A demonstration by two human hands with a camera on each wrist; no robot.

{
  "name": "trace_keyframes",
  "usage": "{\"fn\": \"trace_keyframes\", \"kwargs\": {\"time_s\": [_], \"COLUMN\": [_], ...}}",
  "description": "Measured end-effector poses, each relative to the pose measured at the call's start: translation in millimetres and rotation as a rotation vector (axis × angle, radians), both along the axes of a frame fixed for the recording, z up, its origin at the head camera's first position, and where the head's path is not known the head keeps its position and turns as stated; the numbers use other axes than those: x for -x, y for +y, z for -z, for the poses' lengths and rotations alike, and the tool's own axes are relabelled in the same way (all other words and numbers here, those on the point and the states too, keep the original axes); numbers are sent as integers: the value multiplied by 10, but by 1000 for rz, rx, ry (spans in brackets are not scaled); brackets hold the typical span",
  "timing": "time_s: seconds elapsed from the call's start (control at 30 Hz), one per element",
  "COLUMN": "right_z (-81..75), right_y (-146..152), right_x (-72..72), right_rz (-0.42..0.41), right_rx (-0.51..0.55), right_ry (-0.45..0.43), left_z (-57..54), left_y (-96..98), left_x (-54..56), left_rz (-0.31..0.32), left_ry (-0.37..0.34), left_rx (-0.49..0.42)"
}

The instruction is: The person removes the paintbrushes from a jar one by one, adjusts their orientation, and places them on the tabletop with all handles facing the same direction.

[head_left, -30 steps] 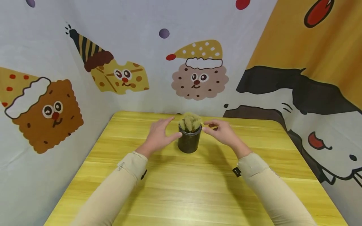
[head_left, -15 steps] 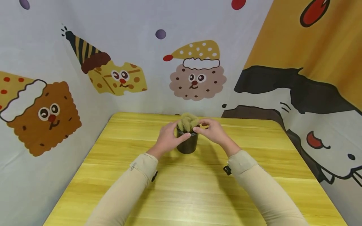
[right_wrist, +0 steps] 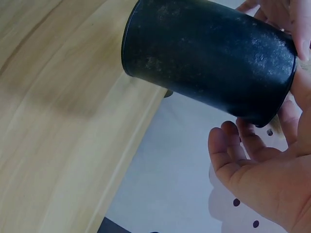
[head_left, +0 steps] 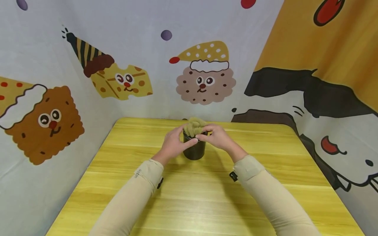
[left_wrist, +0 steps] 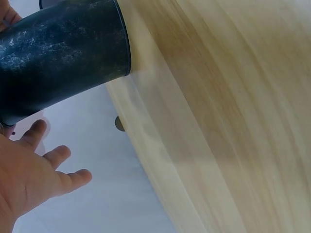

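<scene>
A black, scuffed cylindrical pot (head_left: 194,152) stands upright toward the back of the table. From its top rises a yellow-green, fuzzy, lobed cactus (head_left: 193,126). My left hand (head_left: 172,141) holds the pot at its rim, thumb across the front and index finger at the left side. Its other fingers spread away from the wall in the left wrist view. My right hand (head_left: 218,136) pinches the right side of the cactus between thumb and index finger, right over the rim. In the right wrist view the pot (right_wrist: 209,58) hides most of the cactus.
A yellow wood-grain table (head_left: 189,203) lies under the pot, its back edge close behind. White cloth (head_left: 141,29) printed with cartoon food hangs around the back and sides. An orange panel (head_left: 298,42) with a large animal drawing is at the right.
Both hands have come in from either side and now touch the pot rim and the cactus. The cactus lobes look more bunched together. The pot stands in the same place.
</scene>
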State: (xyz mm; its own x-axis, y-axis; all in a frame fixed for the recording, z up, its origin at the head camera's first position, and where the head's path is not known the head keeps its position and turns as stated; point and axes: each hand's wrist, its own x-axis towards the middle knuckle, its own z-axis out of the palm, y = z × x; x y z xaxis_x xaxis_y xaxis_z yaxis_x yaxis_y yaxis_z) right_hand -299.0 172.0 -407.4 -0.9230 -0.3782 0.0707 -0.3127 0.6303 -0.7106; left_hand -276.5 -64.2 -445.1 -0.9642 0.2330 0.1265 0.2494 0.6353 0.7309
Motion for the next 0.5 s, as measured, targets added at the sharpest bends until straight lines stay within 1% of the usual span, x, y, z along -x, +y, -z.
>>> {"fn": "trace_keyframes", "kwargs": {"time_s": [0.1,0.23,0.4,0.5], "right_z": [3,21,33,30], "right_y": [-41,-91,-129,-130], "right_x": [14,25,17,4], "right_rz": [20,33,52,60], "right_rx": [2,35,50,51], "right_ry": [-15,-21,-7,-14], "left_z": [5,11,3,0], "left_y": [-24,-58,-85,-91], "left_x": [15,20,22,26], "left_rz": [-12,-25,-26,-25], "left_ry": [-39,-85,-104,-111], "left_rx": [-19,-52,-60,-62]}}
